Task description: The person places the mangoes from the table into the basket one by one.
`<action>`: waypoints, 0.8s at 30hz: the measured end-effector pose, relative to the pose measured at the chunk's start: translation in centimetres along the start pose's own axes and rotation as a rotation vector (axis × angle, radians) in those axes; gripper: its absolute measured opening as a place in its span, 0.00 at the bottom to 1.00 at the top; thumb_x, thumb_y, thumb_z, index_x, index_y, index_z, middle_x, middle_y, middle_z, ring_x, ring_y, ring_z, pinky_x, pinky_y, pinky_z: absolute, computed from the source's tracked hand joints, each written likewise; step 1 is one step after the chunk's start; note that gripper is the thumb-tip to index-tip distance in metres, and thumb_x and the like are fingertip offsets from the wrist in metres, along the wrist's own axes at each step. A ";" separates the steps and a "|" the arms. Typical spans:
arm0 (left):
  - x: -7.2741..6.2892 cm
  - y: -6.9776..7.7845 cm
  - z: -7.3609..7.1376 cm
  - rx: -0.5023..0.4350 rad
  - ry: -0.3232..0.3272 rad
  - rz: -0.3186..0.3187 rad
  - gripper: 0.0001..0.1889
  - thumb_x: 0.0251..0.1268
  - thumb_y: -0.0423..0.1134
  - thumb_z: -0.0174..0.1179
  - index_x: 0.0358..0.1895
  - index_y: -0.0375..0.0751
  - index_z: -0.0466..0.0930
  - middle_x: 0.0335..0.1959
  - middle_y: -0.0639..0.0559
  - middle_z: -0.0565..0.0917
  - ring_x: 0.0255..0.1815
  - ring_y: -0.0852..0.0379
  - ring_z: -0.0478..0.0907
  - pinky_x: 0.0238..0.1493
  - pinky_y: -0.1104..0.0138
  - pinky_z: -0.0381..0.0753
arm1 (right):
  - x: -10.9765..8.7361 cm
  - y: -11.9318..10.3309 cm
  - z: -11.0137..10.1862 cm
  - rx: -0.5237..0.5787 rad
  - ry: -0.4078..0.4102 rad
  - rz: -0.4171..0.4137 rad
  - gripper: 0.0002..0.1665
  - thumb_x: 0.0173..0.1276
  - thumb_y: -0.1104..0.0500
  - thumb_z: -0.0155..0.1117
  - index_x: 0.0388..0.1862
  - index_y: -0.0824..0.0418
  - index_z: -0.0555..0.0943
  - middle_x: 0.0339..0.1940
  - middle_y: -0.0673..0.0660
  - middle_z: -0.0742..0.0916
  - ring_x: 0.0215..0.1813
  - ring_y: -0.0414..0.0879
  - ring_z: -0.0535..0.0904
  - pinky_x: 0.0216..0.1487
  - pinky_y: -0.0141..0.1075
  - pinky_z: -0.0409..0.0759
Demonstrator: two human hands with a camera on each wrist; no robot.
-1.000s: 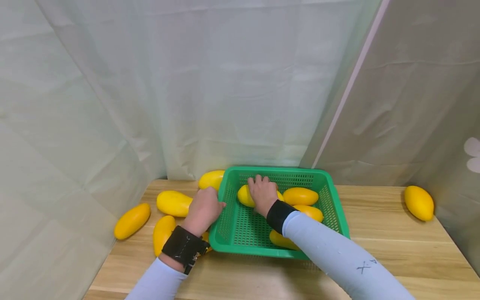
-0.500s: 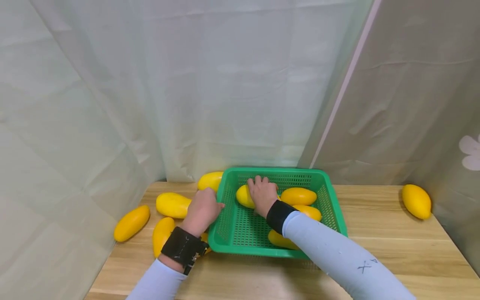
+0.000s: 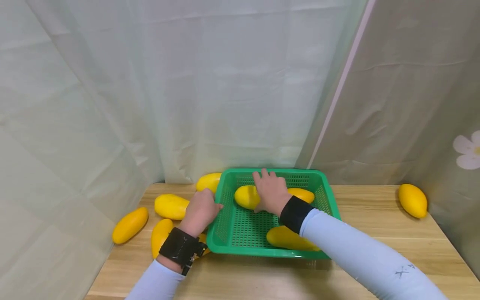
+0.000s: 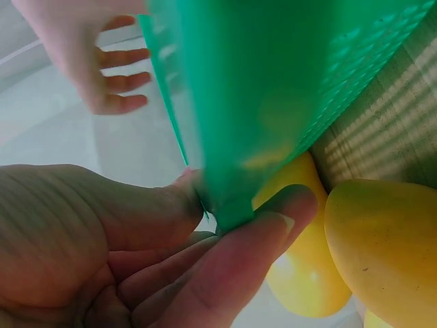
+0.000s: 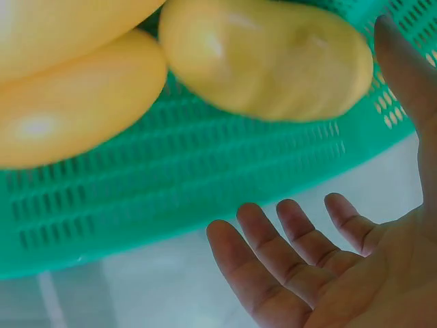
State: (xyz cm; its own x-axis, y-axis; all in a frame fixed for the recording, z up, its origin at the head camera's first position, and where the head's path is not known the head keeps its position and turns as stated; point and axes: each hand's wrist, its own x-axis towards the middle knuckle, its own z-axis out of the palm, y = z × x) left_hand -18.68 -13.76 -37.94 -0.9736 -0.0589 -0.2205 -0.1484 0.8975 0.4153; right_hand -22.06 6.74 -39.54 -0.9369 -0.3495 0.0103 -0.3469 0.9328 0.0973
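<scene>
A green plastic basket (image 3: 268, 252) with slotted walls stands on the wooden table, holding several yellow mangoes. My left hand (image 3: 202, 213) pinches the basket's left rim between thumb and fingers, as the left wrist view shows close up. Over the basket's far side is my right hand (image 3: 272, 192), its fingers spread and nothing in its grasp. Nearest to it lies a yellow mango (image 3: 246, 197), which the hand partly hides in the head view. In the right wrist view a gap separates the fingers from that mango (image 5: 266, 65). Another mango (image 3: 288, 238) lies along the basket's near wall.
Several mangoes lie left of the basket, among them one at the table's left edge (image 3: 130, 225) and one by the back curtain (image 3: 208, 182). A lone mango (image 3: 412, 201) rests at the far right. Pale curtains (image 3: 232, 91) enclose the table's back and sides.
My right hand has come off the mango, opening and moving slightly right and up. The left hand keeps its hold on the rim. The head view has shifted a little.
</scene>
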 end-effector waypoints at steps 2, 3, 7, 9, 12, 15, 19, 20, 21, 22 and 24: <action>0.1 0.0 0.0 0.005 0.006 0.010 0.13 0.58 0.43 0.65 0.33 0.35 0.78 0.22 0.46 0.78 0.20 0.54 0.76 0.18 0.68 0.75 | -0.4 1.0 -0.5 0.012 0.012 0.017 0.62 0.31 0.25 0.73 0.60 0.57 0.62 0.55 0.59 0.74 0.47 0.53 0.75 0.27 0.40 0.77; 0.1 -0.1 0.0 0.009 0.012 0.018 0.13 0.57 0.43 0.65 0.33 0.35 0.78 0.22 0.46 0.78 0.20 0.54 0.75 0.18 0.68 0.74 | -0.6 1.6 -0.7 0.021 0.023 0.023 0.62 0.31 0.26 0.73 0.60 0.57 0.63 0.54 0.60 0.74 0.46 0.54 0.75 0.26 0.40 0.77; 0.2 -0.1 0.1 0.021 0.031 0.041 0.13 0.57 0.43 0.65 0.30 0.35 0.79 0.21 0.47 0.77 0.19 0.55 0.75 0.18 0.68 0.73 | -1.7 4.3 -1.0 0.079 0.073 0.044 0.62 0.32 0.27 0.74 0.61 0.59 0.63 0.51 0.61 0.75 0.44 0.55 0.74 0.24 0.39 0.76; 0.4 -0.1 0.1 0.025 0.035 0.043 0.13 0.57 0.43 0.65 0.29 0.36 0.79 0.21 0.47 0.77 0.19 0.55 0.74 0.18 0.68 0.72 | -2.3 5.7 -1.1 0.111 0.092 0.054 0.60 0.34 0.29 0.74 0.60 0.60 0.63 0.49 0.61 0.76 0.42 0.55 0.74 0.23 0.38 0.75; 0.5 -0.2 0.1 0.016 0.027 0.031 0.13 0.57 0.43 0.65 0.30 0.36 0.78 0.21 0.47 0.77 0.19 0.55 0.75 0.18 0.68 0.73 | -3.2 7.9 -1.3 0.140 0.117 0.086 0.59 0.37 0.28 0.72 0.60 0.60 0.63 0.48 0.62 0.76 0.41 0.55 0.74 0.26 0.41 0.77; 0.7 -0.2 0.1 0.016 0.028 0.028 0.12 0.57 0.43 0.65 0.29 0.35 0.78 0.20 0.47 0.77 0.19 0.54 0.75 0.18 0.68 0.73 | -3.9 9.7 -1.4 0.202 0.131 0.131 0.54 0.42 0.29 0.70 0.59 0.60 0.65 0.47 0.62 0.76 0.41 0.55 0.75 0.29 0.44 0.78; 0.8 -0.5 -0.1 0.030 0.040 0.034 0.12 0.57 0.43 0.66 0.29 0.35 0.78 0.20 0.47 0.77 0.19 0.54 0.74 0.18 0.68 0.72 | -4.7 11.8 -1.5 0.304 0.147 0.197 0.45 0.51 0.35 0.68 0.59 0.61 0.67 0.50 0.63 0.77 0.46 0.57 0.75 0.31 0.48 0.79; 0.8 -0.6 -0.1 0.030 0.043 0.032 0.12 0.56 0.43 0.66 0.28 0.36 0.78 0.20 0.47 0.77 0.19 0.54 0.74 0.18 0.68 0.72 | -4.9 12.3 -1.5 0.319 0.156 0.211 0.43 0.53 0.37 0.68 0.59 0.61 0.68 0.50 0.64 0.77 0.47 0.58 0.75 0.32 0.49 0.79; 0.9 -0.6 -0.1 0.031 0.043 0.033 0.12 0.56 0.43 0.66 0.28 0.36 0.78 0.20 0.47 0.77 0.19 0.54 0.74 0.18 0.68 0.72 | -5.2 12.9 -1.6 0.327 0.168 0.223 0.41 0.55 0.38 0.67 0.59 0.62 0.69 0.51 0.65 0.78 0.47 0.59 0.75 0.32 0.50 0.78; 0.9 -0.7 -0.1 0.031 0.043 0.035 0.12 0.56 0.43 0.66 0.29 0.36 0.78 0.20 0.47 0.77 0.19 0.54 0.74 0.18 0.68 0.71 | -5.4 13.4 -1.6 0.329 0.182 0.234 0.40 0.56 0.39 0.67 0.59 0.63 0.69 0.51 0.66 0.78 0.47 0.60 0.75 0.32 0.51 0.78; 1.0 -0.8 -0.1 0.025 0.042 0.033 0.12 0.56 0.42 0.66 0.29 0.35 0.78 0.20 0.47 0.77 0.19 0.54 0.74 0.18 0.68 0.71 | -5.9 14.6 -1.6 0.332 0.211 0.258 0.39 0.56 0.41 0.66 0.58 0.65 0.70 0.50 0.68 0.78 0.47 0.62 0.75 0.32 0.53 0.78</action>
State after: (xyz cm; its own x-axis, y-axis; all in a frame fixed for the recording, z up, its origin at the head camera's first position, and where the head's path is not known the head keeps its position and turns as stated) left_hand -19.51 -14.61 -38.42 -0.9844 -0.0469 -0.1697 -0.1122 0.9099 0.3993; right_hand -21.52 22.26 -36.57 -0.9769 -0.0805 0.1978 -0.1312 0.9571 -0.2584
